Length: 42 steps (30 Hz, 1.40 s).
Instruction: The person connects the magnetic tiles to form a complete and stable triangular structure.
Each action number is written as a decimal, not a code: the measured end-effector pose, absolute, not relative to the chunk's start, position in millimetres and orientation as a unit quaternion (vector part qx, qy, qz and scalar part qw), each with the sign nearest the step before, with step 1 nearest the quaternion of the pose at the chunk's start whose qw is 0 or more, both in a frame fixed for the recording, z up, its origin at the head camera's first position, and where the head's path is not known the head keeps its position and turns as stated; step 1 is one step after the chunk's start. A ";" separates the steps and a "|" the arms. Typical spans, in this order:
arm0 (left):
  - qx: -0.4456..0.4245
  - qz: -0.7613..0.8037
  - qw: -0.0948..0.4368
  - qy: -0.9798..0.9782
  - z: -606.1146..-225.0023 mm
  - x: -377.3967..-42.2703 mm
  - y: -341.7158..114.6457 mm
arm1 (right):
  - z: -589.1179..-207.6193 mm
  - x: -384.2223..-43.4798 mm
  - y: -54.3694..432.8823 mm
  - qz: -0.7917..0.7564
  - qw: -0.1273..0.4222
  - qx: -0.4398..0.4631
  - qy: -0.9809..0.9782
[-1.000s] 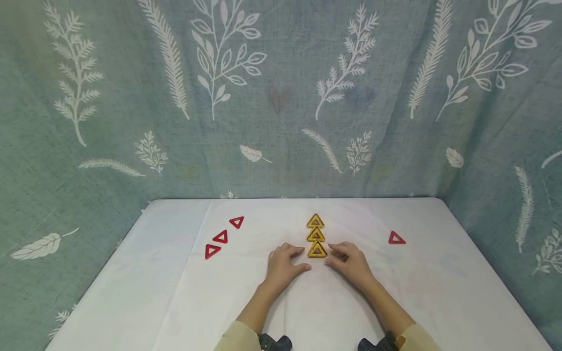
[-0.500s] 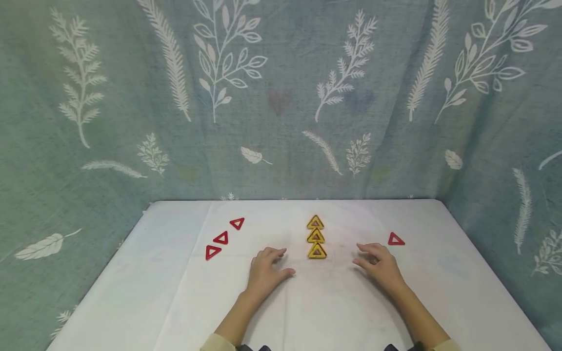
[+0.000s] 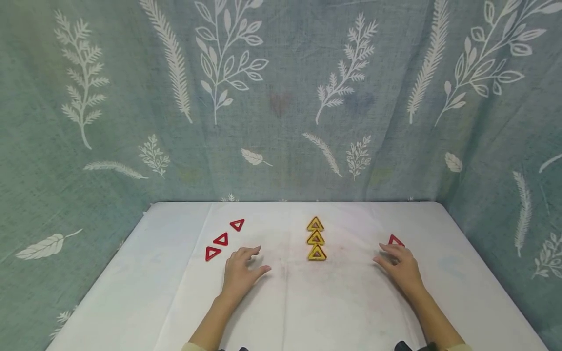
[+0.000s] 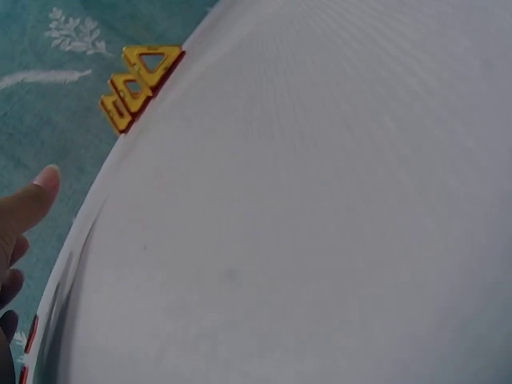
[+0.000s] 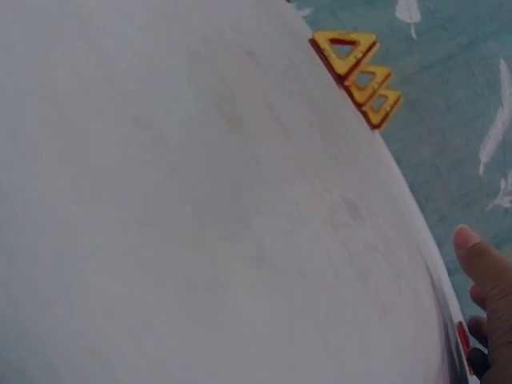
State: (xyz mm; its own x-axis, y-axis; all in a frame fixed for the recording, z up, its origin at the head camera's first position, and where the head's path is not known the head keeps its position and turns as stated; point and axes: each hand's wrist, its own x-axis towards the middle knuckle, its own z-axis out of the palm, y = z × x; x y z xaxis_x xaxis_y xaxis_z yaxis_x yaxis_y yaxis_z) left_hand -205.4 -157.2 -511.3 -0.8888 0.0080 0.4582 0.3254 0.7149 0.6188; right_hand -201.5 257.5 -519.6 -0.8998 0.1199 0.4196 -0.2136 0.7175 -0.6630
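Down the middle of the table runs a column of three yellow triangles, the near one, the middle one and the far one; red edges show beneath them in both wrist views. My left hand, thumb and fingers spread apart, holds nothing and is nearest to the red triangles at the left. Relaxed and holding nothing, my right hand overlaps the lower part of a single red triangle in the head view. In the right wrist view a red piece shows beside the fingers.
Three red open-centred triangles lie at the left in a slanted row: a near one, a middle one and a far one. A white cloth covers the table. A green leaf-patterned curtain stands behind and at both sides.
Both hands have moved apart from beside the nearest yellow triangle, the left one leftward and the right one rightward to the lone red triangle. The triangles have stayed in place.
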 end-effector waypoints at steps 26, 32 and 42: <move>0.021 -0.317 0.207 -0.925 -520.1 -212.5 -266.9 | -515.3 -218.4 304.4 0.359 0.185 -0.030 -0.914; 0.041 -0.280 0.156 -0.946 -517.7 -226.7 -273.1 | -516.8 -227.5 303.1 0.350 0.159 -0.044 -0.922; 0.072 -0.279 0.138 -0.948 -520.4 -233.8 -278.1 | -518.2 -235.5 299.4 0.299 0.152 -0.045 -0.941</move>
